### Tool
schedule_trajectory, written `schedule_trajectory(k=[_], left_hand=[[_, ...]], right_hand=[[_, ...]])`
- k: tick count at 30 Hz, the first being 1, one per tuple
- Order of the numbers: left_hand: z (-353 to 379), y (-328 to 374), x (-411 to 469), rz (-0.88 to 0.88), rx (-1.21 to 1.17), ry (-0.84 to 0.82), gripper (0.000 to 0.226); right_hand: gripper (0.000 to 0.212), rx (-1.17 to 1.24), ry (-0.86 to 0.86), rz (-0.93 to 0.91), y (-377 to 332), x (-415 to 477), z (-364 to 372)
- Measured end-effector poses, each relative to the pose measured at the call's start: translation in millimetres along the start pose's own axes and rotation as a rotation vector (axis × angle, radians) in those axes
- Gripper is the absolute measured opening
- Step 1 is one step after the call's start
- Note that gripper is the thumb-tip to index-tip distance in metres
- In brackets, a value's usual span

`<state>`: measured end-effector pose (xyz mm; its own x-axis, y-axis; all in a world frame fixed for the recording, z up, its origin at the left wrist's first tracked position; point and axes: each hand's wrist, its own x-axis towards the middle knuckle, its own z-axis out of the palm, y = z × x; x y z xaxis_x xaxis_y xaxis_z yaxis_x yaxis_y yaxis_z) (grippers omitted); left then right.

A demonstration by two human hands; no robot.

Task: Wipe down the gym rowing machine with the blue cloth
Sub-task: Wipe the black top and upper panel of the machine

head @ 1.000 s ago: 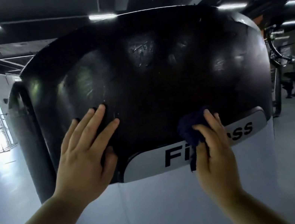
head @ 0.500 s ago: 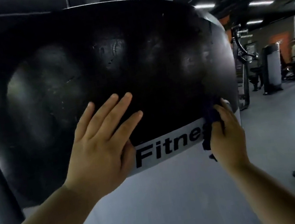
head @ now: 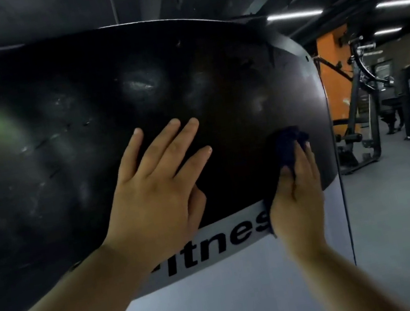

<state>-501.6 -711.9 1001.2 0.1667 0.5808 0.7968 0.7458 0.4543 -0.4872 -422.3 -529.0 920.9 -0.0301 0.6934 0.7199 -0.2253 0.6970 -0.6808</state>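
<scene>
A person's right hand (head: 297,194) presses a bunched blue cloth (head: 288,147) flat against the black domed cover (head: 76,164) of a gym rowing machine, the fingers closed over the cloth so that only its upper folds and a strip along the thumb side show. The cloth sits close to the cover's right edge, just above the pale band lettered "Fitness" (head: 213,239) that runs along the cover's lower edge. The left hand (head: 156,194) lies open and empty near the middle of the cover, fingers spread and pointing up and to the right, palm apparently braced on the surface; the two hands are near each other but apart.

The cover is broad, its long axis running left to right across the view, and nearly all of its scuffed, smeared face stretches to the left of the cloth, with only a narrow margin left between the cloth and the right edge. The hand with the cloth is the one nearer that edge; the bracing hand lies in the way of any long sweep to the left, so it would likely have to lift or shift first. Below the band, a white panel (head: 237,300) drops toward the floor. Other gym machines (head: 360,111) stand well apart at the right.
</scene>
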Motion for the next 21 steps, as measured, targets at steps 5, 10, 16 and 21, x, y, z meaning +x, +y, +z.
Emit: schedule_trajectory(k=[5,10,16,21], left_hand=[[-3,6,34,-0.095,0.056,0.059,0.049],[-10,3,56,-0.238,0.105,0.056,0.051],[-6,14,70,-0.312,0.114,0.090,0.054],[-5,11,73,-0.370,0.102,0.142,0.054]], right_hand=[[0.052,-0.178,-0.396,-0.795,4,12,-6],[0.049,-0.104,-0.206,-0.429,38,94,-32],[0.050,0.025,-0.300,-0.454,-43,108,0],[0.040,-0.068,-0.398,-0.972,-63,173,4]])
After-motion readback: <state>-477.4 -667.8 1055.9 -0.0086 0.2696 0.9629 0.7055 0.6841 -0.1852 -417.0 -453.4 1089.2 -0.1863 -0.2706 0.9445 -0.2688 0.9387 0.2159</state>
